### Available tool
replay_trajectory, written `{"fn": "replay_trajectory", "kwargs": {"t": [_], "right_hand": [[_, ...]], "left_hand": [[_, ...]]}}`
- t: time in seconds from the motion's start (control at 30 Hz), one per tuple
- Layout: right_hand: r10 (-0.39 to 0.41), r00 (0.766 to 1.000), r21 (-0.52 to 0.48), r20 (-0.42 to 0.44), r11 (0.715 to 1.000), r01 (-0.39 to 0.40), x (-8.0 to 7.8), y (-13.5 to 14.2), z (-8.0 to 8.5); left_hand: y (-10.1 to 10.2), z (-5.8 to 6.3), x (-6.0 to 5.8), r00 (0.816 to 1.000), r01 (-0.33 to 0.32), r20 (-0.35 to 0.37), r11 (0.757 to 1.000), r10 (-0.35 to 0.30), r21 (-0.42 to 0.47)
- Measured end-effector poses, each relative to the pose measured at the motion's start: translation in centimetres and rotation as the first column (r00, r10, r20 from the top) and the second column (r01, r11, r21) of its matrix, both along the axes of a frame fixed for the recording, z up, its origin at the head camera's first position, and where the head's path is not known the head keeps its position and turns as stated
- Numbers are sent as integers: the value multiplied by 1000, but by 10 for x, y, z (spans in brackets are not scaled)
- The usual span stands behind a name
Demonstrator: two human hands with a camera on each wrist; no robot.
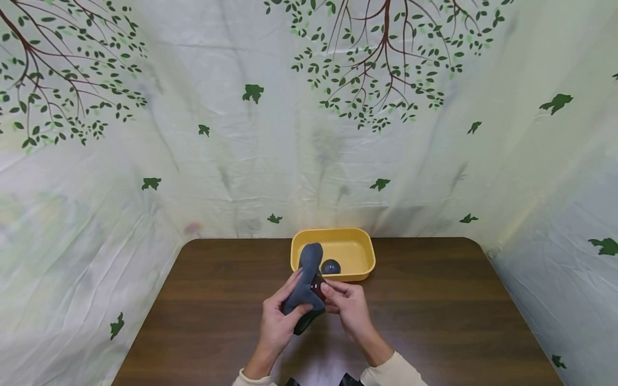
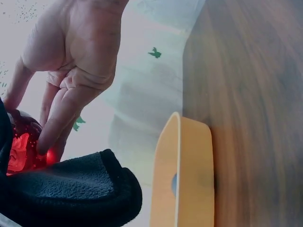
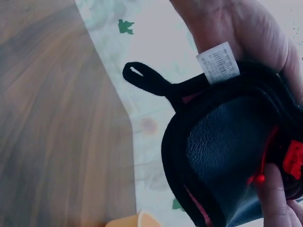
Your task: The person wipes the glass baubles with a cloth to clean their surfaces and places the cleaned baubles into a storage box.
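Note:
My left hand point(image 1: 277, 319) grips a padded blue-grey cloth point(image 1: 311, 257), folded around a shiny dark-red ball point(image 1: 317, 286). In the right wrist view, the cloth point(image 3: 222, 137) shows a glossy dark face, black edging, a hanging loop point(image 3: 147, 78) and a white label point(image 3: 218, 63). Its other face looks fuzzy in the left wrist view. The fingers and thumb of my right hand point(image 1: 351, 308) pinch the ball at its right side. Red gleams on the ball point(image 2: 26, 142) in the left wrist view, where the cloth hides part of it.
Just beyond my hands, a yellow bin point(image 1: 354, 252) stands near the far edge of the brown wooden table point(image 1: 429, 300). A dark grey-blue ball point(image 1: 331, 266) lies in it. Pale sheets point(image 1: 289, 161) printed with branches and leaves hang behind and at the sides.

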State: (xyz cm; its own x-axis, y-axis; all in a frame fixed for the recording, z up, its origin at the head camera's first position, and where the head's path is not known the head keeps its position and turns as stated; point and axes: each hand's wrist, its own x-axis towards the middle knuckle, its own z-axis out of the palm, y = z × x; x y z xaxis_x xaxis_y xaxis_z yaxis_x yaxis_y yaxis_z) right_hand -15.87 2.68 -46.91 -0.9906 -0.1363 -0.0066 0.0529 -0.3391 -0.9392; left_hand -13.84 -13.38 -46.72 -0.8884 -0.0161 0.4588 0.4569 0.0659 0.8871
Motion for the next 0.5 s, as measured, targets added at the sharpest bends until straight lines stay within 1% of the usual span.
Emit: {"fn": "replay_trajectory", "kwargs": {"t": [0.07, 0.13, 0.2, 0.27, 0.33, 0.37, 0.43, 0.47, 0.5], "right_hand": [[15, 1000, -14, -4, 1000, -15, 0, 0, -1], [30, 998, -30, -46, 999, -32, 0, 1, -3], [39, 992, -48, -116, 998, -45, -1, 2, -8], [44, 977, -63, -210, 996, -58, -2, 3, -13], [43, 948, -66, -315, 996, -67, -4, 5, -18], [43, 927, -66, -372, 995, -73, -5, 6, -20], [49, 876, -60, -480, 994, -88, -7, 7, -23], [51, 851, -51, -524, 995, -91, -8, 8, -24], [52, 834, -44, -549, 995, -92, -9, 8, -25]], "left_hand": [[-1, -1, -1, 1000, 7, -26, 1000, -8, -8], [-2, 0, -2, 999, 19, -42, 1000, -20, -6], [-3, 0, -2, 998, 37, -48, 999, -37, -1], [-3, 2, -3, 998, 54, -27, 998, -54, 10], [-4, 3, -3, 997, 69, 14, 997, -70, 36], [-4, 4, -2, 997, 72, 39, 996, -74, 49], [-3, 5, -1, 992, 76, 96, 993, -85, 93], [-3, 6, 0, 989, 75, 120, 991, -88, 112], [-2, 6, 1, 986, 75, 141, 988, -94, 134]]}}
